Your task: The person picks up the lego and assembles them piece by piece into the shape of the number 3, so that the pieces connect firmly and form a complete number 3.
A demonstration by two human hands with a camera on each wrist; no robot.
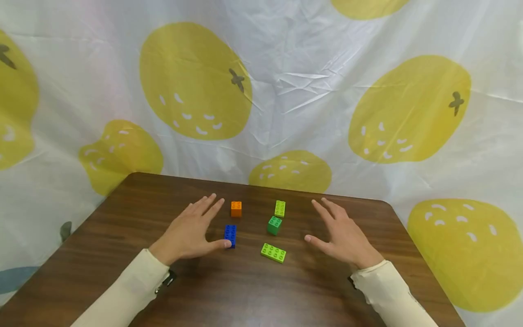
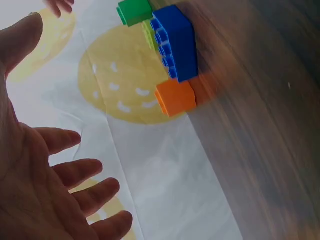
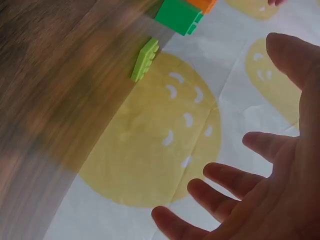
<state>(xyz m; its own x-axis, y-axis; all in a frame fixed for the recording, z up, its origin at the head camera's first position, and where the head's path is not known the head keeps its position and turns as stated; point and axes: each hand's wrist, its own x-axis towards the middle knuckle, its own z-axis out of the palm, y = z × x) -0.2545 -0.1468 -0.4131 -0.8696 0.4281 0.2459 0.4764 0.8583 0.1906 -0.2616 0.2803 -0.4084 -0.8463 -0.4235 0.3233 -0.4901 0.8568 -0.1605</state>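
My left hand (image 1: 187, 234), fingers spread, is beside a blue building brick (image 1: 230, 232); its thumb overlaps the brick's near end in the head view. In the left wrist view a gap shows between that hand and the blue brick (image 2: 181, 45). Just beyond its fingertips stands an orange brick (image 1: 236, 209). My right hand (image 1: 345, 237) also has its fingers spread and holds nothing. Left of it are a dark green brick (image 1: 274, 225), a thin lime green brick (image 1: 279, 208) behind that, and another thin lime green brick (image 1: 273, 253) nearer me.
All the bricks lie on a dark brown wooden table (image 1: 245, 295) with rounded far corners. A white cloth (image 1: 298, 118) printed with yellow fruit hangs right behind the table's far edge. Dark bands show at both wrists below the cream sleeves.
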